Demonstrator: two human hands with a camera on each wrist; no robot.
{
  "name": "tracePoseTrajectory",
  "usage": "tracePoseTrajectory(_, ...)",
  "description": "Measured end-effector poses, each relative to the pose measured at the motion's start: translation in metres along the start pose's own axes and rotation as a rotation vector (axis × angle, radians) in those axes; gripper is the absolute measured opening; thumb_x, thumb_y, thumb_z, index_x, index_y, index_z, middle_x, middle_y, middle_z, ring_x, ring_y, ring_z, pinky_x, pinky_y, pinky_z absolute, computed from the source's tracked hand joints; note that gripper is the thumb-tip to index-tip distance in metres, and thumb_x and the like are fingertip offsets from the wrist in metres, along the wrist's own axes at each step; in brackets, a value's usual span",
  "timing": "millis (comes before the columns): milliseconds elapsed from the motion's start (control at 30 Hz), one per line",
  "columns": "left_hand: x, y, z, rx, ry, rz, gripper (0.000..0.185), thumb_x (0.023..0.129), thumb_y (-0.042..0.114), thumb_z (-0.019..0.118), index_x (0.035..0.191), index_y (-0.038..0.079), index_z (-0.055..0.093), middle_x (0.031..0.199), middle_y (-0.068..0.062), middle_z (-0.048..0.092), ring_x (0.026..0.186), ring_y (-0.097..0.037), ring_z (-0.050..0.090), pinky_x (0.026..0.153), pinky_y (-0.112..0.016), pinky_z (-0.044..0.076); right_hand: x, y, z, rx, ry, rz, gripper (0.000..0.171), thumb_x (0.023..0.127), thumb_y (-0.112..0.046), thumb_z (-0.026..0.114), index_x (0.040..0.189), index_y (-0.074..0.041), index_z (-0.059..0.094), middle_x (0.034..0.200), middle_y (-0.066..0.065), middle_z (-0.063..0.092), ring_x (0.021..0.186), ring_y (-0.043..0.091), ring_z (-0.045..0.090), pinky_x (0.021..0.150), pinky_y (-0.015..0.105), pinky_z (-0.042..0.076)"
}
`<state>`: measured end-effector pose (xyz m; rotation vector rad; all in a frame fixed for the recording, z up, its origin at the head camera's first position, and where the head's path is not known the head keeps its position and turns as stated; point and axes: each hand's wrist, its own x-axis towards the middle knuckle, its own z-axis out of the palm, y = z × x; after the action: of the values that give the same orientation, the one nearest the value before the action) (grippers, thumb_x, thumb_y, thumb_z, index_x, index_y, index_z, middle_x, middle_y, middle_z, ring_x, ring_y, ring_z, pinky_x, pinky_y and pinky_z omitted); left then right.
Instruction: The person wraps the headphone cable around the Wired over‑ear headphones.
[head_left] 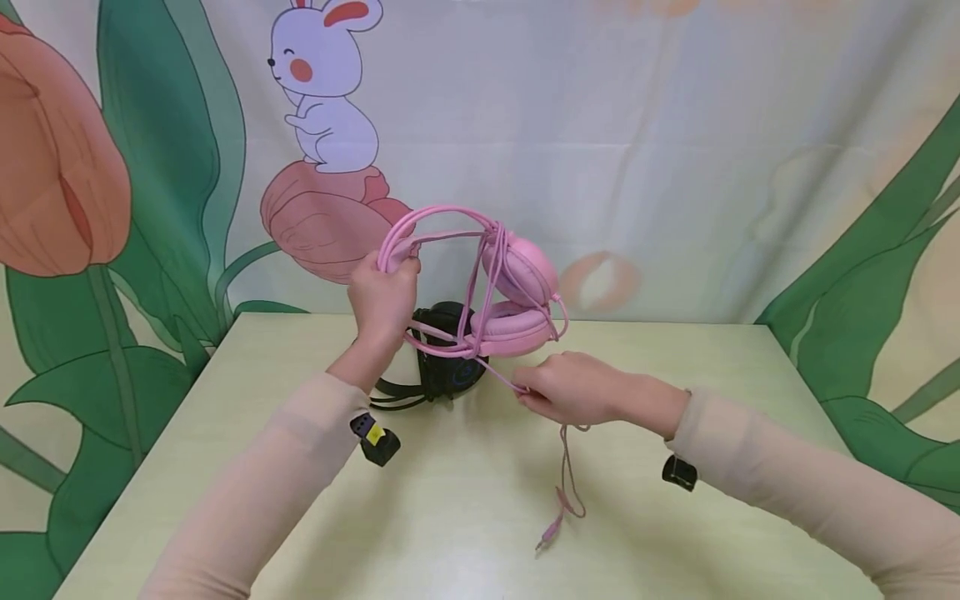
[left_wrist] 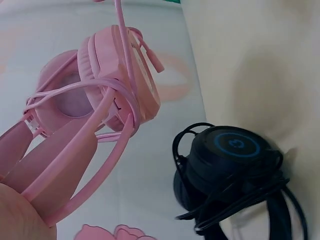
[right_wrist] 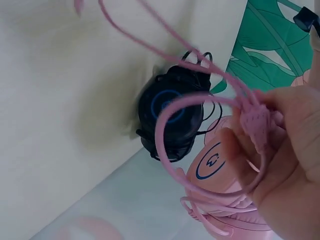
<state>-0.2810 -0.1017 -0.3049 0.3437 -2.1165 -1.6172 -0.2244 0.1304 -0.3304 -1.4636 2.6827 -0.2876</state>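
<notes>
Held up over the table by my left hand (head_left: 384,302) is a pink headset (head_left: 525,271), gripped at its headband. Its two padded ear cups point right, and its thin pink cable is wound around the cups and band. My right hand (head_left: 572,388) holds a length of that cable to the right of the headset. In the right wrist view the fingers are around a ribbed cable splitter (right_wrist: 256,126), with a cable loop (right_wrist: 161,132) hanging beside it. Below that hand dangles the cable's free end with a plug (head_left: 551,531).
On the table (head_left: 465,483) behind the pink headset lies a black headset (head_left: 450,377), with a blue ring logo and its cable bundled around it. A cloth backdrop (head_left: 570,150) printed with a rabbit and flowers hangs at the table's far edge.
</notes>
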Motion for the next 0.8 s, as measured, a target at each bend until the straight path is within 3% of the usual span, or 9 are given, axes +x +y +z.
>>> tracePoseTrajectory(367,0.004,0.018,0.000,0.073,0.018,0.170,0.021,0.080,0.021,0.059,0.066,0.012,0.046,0.053,0.001,0.040,0.046,-0.013,0.040,0.040,-0.023,0.027,-0.001,-0.003,-0.009,-0.046,-0.030,0.070,0.012,0.087,-0.012,0.055,0.077,-0.017,0.051,0.058,-0.011,0.045,0.048,0.004,0.041,0.044,0.019,0.031)
tracePoseTrajectory(567,0.004,0.020,0.001,0.115,0.065,0.235,0.018,0.078,0.021,0.059,0.066,0.013,0.048,0.053,0.001,0.041,0.048,-0.015,0.042,0.043,-0.026,0.030,-0.001,-0.007,-0.019,-0.044,-0.137,0.118,0.010,0.086,-0.013,0.058,0.078,-0.014,0.053,0.058,-0.009,0.043,0.050,0.005,0.038,0.045,0.018,0.029)
tracePoseTrajectory(800,0.006,0.021,0.001,0.090,0.105,0.256,0.020,0.080,0.020,0.058,0.066,0.012,0.047,0.053,0.001,0.040,0.048,-0.015,0.042,0.043,-0.025,0.029,-0.003,-0.009,-0.026,-0.039,-0.262,0.233,0.008,0.085,-0.012,0.058,0.079,-0.014,0.053,0.060,-0.007,0.045,0.052,0.008,0.040,0.045,0.020,0.030)
